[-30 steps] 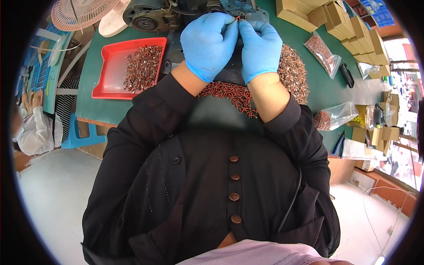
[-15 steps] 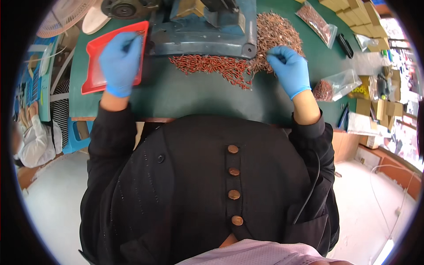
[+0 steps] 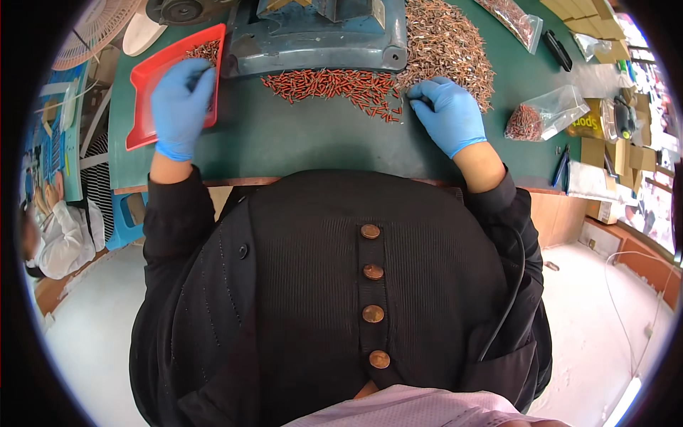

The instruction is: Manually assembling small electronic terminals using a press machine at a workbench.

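L hand [image 3: 179,114] over tray, R hand [image 3: 449,115] at pile edge

Your L hand, blue-gloved, is hanging over the red tray [image 3: 141,92], fingers bent in toward the thumb; can't tell if it's holding a pc, as the back of the glove is hiding the grip. Your R hand, same glove, is sitting w/ thumb & index narrowly apart at the near L edge of the big brown-silver pile [image 3: 448,43]; can't tell if a pc is btwn the tips

Close by, loose brown-silver pcs [image 3: 205,51] are lying at the tray's far R corner, just past your L fingers. Btwn your hands, a strip of red-brown pcs [image 3: 331,84] is lying along the near side of the blue-grey machine base [image 3: 320,53], its R end thinning out just beside your R fingers

Prob a pick/drop step you're doing, each hand at its own batch. Next move is likely calling for a light fingertip pinch on one small pc, as they're lying jumbled & crossing, and for keeping the red-brown strip & big pile from mixing where they're meeting

Farther R, a clear bag [image 3: 525,122] w/ similar pcs is lying on the green table [image 3: 306,142], pliers [image 3: 562,169] nearer the front edge. Far L, a fan [image 3: 99,32] is standing & a co-worker [image 3: 64,238] is sitting
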{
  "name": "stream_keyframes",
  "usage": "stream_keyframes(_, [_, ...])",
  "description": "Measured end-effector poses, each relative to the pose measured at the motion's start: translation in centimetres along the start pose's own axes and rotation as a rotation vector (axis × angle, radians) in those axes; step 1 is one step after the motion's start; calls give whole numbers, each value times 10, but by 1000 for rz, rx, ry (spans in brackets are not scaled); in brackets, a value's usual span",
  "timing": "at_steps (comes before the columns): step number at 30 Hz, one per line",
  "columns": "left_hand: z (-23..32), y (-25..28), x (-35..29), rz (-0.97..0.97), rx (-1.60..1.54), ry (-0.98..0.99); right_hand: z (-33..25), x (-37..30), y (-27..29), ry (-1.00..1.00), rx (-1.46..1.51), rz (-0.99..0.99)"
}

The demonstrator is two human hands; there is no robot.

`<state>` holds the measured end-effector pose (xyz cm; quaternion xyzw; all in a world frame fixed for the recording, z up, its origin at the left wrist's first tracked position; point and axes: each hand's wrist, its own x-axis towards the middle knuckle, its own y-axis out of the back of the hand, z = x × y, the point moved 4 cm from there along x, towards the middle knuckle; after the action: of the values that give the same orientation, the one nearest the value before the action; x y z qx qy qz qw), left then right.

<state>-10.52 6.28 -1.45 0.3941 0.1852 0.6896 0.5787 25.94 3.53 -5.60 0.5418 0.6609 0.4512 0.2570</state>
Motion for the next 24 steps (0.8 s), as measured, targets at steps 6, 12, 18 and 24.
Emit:
stream_keyframes(6, [85,-60,-10,-252,-34,-459,-2,5,8,-28,55,-32])
stream_keyframes(12, [113,-106,-25,-405,-62,-638,-17,20,-4,-78,-58,-183])
stream_keyframes(18, [120,-133,-34,-456,101,-705,-21,17,-3,-174,-207,-271])
stream_keyframes(24, [119,-142,-36,-458,155,-754,-15,7,-9,-165,-233,-242])
